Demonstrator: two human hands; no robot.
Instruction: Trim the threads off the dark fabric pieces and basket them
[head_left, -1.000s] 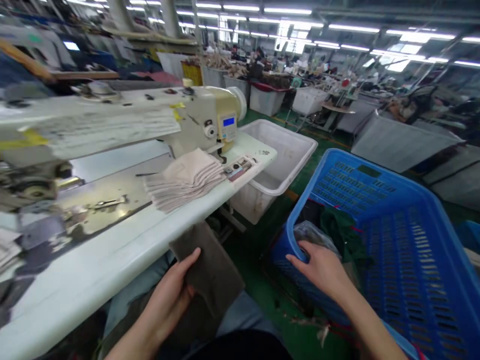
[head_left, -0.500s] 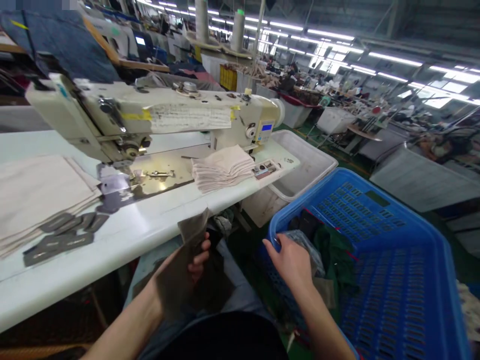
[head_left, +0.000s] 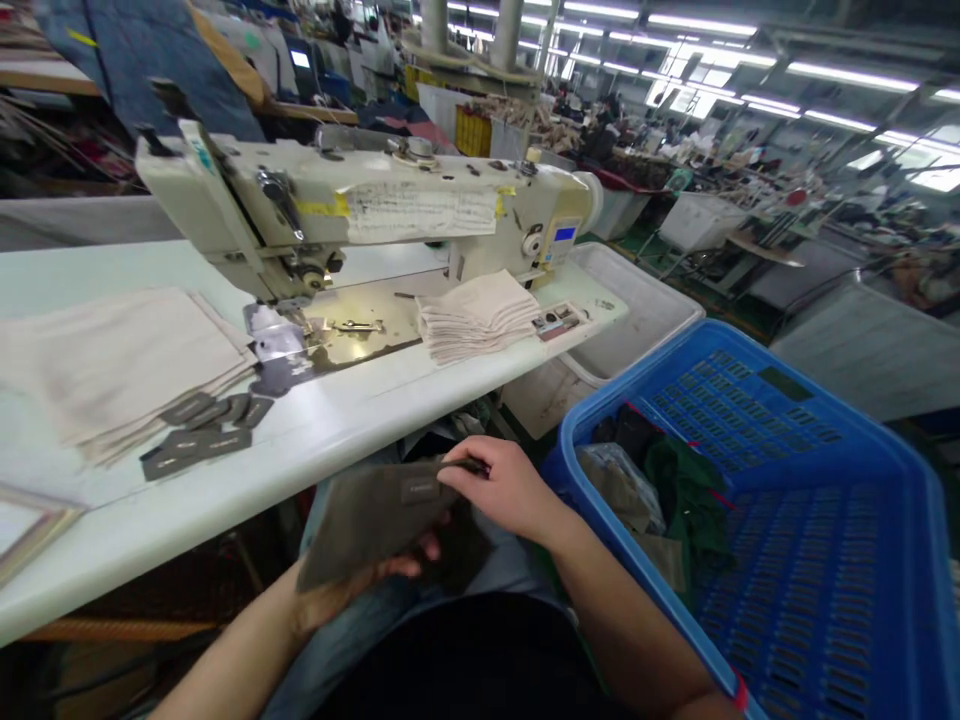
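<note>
Over my lap, below the table edge, both hands hold a dark brown fabric piece [head_left: 375,520] with a small label patch on it. My left hand [head_left: 352,590] supports it from underneath, fingers curled round its lower edge. My right hand [head_left: 506,490] pinches its upper right corner. A cream sewing machine [head_left: 375,215] stands on the white table [head_left: 225,480] ahead. Under its arm lies a stack of beige fabric pieces [head_left: 476,315]. A larger beige stack [head_left: 112,365] lies at the left, with several small dark label pieces [head_left: 199,430] beside it.
A blue plastic crate [head_left: 787,520] holding dark and green cloth stands at my right. A white bin [head_left: 637,310] sits beyond the table's right end. Other workstations, bins and piles of cloth fill the hall behind. Denim hangs at the far left.
My right hand left the blue crate's rim and came over to grip the brown fabric piece. My left hand lowered the piece from upright to nearly flat. The view swung left.
</note>
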